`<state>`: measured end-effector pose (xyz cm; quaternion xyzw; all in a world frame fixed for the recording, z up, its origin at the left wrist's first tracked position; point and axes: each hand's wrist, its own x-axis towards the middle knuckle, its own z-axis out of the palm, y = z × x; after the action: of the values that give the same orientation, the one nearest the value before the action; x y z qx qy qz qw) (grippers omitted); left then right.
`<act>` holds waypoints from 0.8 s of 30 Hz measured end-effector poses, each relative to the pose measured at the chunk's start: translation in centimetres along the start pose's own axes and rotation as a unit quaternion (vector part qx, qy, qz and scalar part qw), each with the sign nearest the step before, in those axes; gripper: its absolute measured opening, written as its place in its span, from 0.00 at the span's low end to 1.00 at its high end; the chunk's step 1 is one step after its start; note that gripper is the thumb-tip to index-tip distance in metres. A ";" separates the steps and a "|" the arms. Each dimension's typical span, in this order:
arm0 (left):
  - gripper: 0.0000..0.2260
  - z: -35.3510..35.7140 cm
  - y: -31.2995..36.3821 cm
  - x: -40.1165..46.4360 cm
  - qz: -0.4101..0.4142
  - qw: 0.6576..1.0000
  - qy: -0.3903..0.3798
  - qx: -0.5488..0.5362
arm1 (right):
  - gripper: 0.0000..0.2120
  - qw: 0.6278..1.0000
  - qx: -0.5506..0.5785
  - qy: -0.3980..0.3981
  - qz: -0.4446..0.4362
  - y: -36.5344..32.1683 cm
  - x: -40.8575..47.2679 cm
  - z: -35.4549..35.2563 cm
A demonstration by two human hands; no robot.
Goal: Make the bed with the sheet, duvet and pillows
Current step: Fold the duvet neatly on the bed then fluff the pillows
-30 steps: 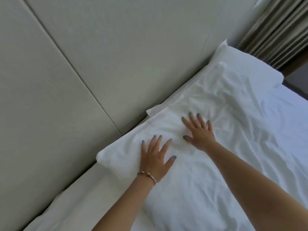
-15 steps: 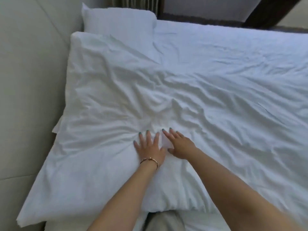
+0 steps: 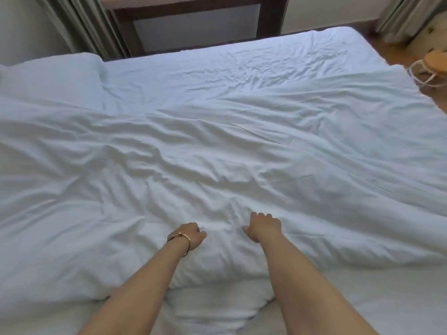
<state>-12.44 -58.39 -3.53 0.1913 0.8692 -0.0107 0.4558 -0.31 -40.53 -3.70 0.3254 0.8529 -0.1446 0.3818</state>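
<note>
Gripping duvet (image 3: 242, 153): left hand (image 3: 192, 236), right hand (image 3: 263, 226) curled | pillow (image 3: 48, 78) far-left | curtains (image 3: 82, 25) behind

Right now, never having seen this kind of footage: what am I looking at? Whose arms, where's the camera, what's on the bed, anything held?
There is no machine here. A person wears one wide-angle camera on the head, looking forward and down, so the two bare arms coming in from the bottom edge are their own. The single current picture is that head view.

The surface is a bed covered by a crumpled white duvet. A plump white pillow lies at the far left corner.

The left hand, with a thin gold bracelet on its wrist, and the right hand both sit on the duvet near its close edge, fingers curled into the fabric. They look to be gripping it, though the fingertips are hidden.

Beyond the bed stand grey-green curtains and a dark wooden table.
</note>
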 end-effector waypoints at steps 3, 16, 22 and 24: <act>0.11 0.7 5.0 -2.1 -0.033 0.999 0.025 0.021 | 0.25 0.997 0.058 -0.035 -0.023 7.0 -1.0 -0.1; 0.22 -2.0 19.1 1.2 0.075 0.992 0.080 -0.063 | 0.30 0.998 0.054 0.026 -0.002 14.7 2.5 -6.0; 0.27 -6.9 19.1 3.7 0.142 0.982 0.108 -0.065 | 0.34 0.991 0.110 0.063 0.048 12.2 2.1 -8.7; 0.28 -8.5 19.0 4.0 0.168 0.979 0.098 -0.057 | 0.34 0.982 0.152 0.076 0.086 11.8 2.0 -10.0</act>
<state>-14.71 -37.88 1.21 0.3082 0.8643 0.1344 0.3740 1.00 -25.90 1.52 0.4618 0.8164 -0.2141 0.2728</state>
